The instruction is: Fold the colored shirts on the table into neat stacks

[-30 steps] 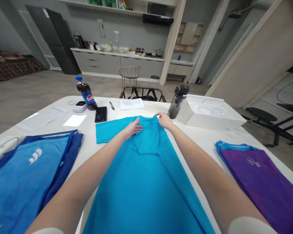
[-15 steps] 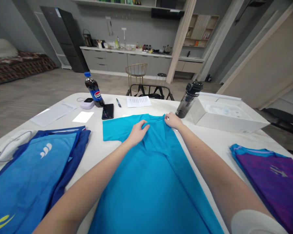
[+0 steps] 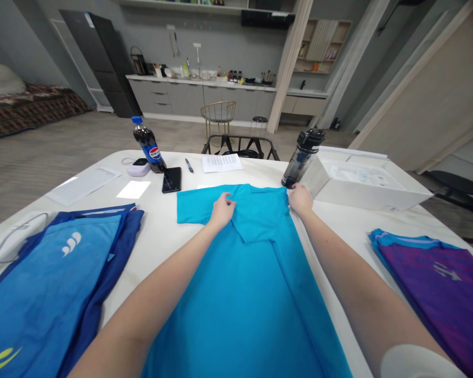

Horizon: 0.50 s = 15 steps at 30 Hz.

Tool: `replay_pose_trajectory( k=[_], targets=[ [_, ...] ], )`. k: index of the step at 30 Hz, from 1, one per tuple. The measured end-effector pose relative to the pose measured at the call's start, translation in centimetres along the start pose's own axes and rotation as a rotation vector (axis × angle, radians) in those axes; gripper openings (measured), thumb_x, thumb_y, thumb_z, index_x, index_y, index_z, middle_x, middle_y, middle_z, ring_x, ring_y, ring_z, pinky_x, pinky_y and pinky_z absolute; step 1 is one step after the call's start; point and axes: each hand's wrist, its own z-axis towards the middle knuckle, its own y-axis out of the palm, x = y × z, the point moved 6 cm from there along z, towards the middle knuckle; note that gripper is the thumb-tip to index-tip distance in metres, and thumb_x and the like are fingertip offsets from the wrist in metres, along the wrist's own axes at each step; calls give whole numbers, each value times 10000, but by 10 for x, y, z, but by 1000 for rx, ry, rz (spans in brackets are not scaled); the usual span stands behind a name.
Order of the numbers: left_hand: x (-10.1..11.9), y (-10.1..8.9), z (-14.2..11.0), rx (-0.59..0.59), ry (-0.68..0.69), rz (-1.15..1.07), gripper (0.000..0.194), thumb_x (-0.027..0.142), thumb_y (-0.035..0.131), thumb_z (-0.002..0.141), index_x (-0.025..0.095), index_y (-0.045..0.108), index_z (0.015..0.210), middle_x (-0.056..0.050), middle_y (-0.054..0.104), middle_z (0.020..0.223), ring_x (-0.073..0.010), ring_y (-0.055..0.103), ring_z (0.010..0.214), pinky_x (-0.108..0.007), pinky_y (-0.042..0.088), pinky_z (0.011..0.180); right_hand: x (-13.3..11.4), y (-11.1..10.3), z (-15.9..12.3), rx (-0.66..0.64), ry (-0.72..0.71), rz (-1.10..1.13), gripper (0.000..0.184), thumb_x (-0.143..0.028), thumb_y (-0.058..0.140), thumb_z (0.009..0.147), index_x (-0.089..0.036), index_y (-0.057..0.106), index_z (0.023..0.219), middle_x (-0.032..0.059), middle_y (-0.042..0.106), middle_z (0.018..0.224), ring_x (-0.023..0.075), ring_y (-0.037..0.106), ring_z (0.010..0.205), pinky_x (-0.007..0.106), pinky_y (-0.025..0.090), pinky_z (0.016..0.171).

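Left of my left hand (image 3: 223, 211) lies a folded blue shirt (image 3: 51, 273). That hand rests on the collar of the teal shirt (image 3: 244, 299), fingers close together; the shirt lies flat beneath both hands. My right hand (image 3: 300, 199) sits at the shirt's far edge, fingers also close together. Whether either hand grips, I cannot tell. Press lightly and keep the cloth smooth. Right of my right hand lies a purple shirt (image 3: 429, 283). Ahead of my hands: one cola bottle (image 3: 147, 144), one phone (image 3: 171, 179), one water bottle (image 3: 301, 157). Shirts: three.
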Motion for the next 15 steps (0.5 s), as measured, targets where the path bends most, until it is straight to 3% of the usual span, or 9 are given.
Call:
replay_pose_trajectory(
  k=[2,4,7,11,15],
  targets=[
    [-4,5,3,-5,57,67,488,191,569,897,151,543,1382,-126,710,1177,-240,680,1007,-371,513,947,-3,-5,-12,27,-48,15,443,-249,322,1006,-146,626,1313,198,635,1261,319,625,1087,419,466,909],
    [-1,8,-1,-7,175,175,480,213,531,928,162,534,1405,-147,650,1317,-253,645,1139,-380,479,1031,-14,-7,-32,11,-185,9,476,-355,298,1043,-157,610,1342,199,623,1306,331,589,1166,446,445,973],
    [2,15,-15,-62,316,381,538,380,521,971,168,503,1465,-172,536,1484,-314,490,1379,-436,361,1167,-24,3,-67,-126,-367,-28,570,-536,261,1054,-241,506,1475,154,537,1481,337,487,1332,531,375,1084],
    [-6,25,-28,-142,359,532,688,588,451,977,188,447,1536,-145,370,1629,-341,241,1543,-469,198,1255,-7,23,-93,-292,-323,-117,677,-650,185,1029,-320,293,1610,76,286,1674,335,278,1508,679,186,1175],
    [-12,28,-29,-176,315,574,724,639,381,982,211,415,1564,-114,304,1666,-326,184,1565,-479,158,1266,4,26,-90,-291,-277,-131,711,-677,187,1017,-326,226,1634,65,212,1699,333,205,1540,706,103,1186]
  ],
)
